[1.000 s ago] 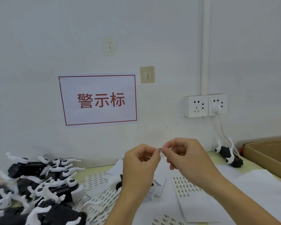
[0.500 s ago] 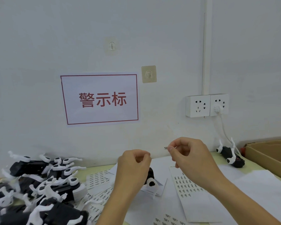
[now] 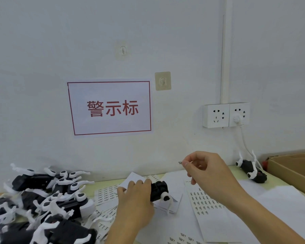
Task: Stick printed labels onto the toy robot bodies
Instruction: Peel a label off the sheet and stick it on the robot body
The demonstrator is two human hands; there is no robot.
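Right hand point(image 3: 208, 171) pinches a peeled label point(image 3: 180, 163); left hand point(image 3: 136, 196) grips toy body point(image 3: 158, 191) on worktop point(image 3: 275, 205). Label not applied; pile point(image 3: 42, 199) far left likely pending.

I read one legible text: a white wall sign point(image 3: 109, 108) with a red border, bearing three large red characters, 警示标. The small label point(image 3: 180, 163) pinched in my right hand point(image 3: 208, 171) carries dark print in two lines, too small for me to read. The label sheets point(image 3: 203, 203) on the table show rows of tiny printed blocks; I cannot make out any of them. The sheets near the toy pile point(image 3: 106, 193) are equally illegible. I find no brand or number.
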